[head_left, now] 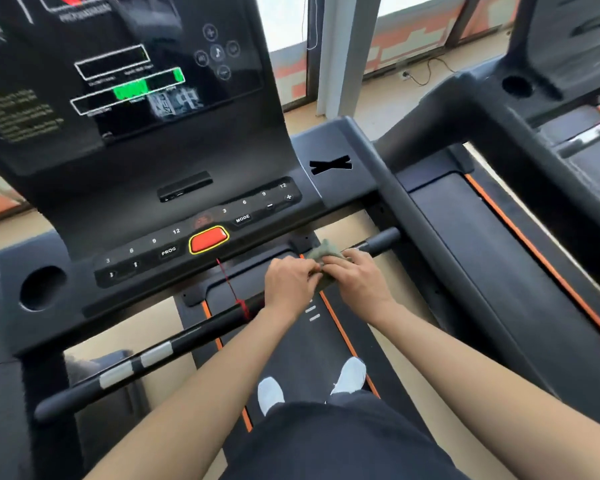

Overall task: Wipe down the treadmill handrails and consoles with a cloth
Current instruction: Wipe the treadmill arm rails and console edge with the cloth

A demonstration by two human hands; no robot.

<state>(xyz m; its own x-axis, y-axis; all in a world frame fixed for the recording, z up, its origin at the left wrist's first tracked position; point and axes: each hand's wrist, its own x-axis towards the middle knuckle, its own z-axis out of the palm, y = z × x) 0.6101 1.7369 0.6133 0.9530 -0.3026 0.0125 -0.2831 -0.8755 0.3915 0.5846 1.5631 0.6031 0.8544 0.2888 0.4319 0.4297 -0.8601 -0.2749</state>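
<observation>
I stand on a black treadmill facing its console [174,140], which has a dark screen above a button panel and a red stop button [208,239]. A black front handrail [160,351] runs across below the console, from lower left up to the right. Both hands meet over this bar near its right part. My left hand [290,280] and my right hand [352,277] each pinch a small grey-green cloth [324,252] bunched between them. The cloth pokes out above my fingers, and the bar beneath my hands is hidden.
A red safety cord [231,289] hangs from the stop button down to the bar. Cup holders sit at the console's left [42,287]. The right side rail [430,244] runs back toward me. A second treadmill [551,109] stands to the right. My white shoes [350,375] rest on the belt.
</observation>
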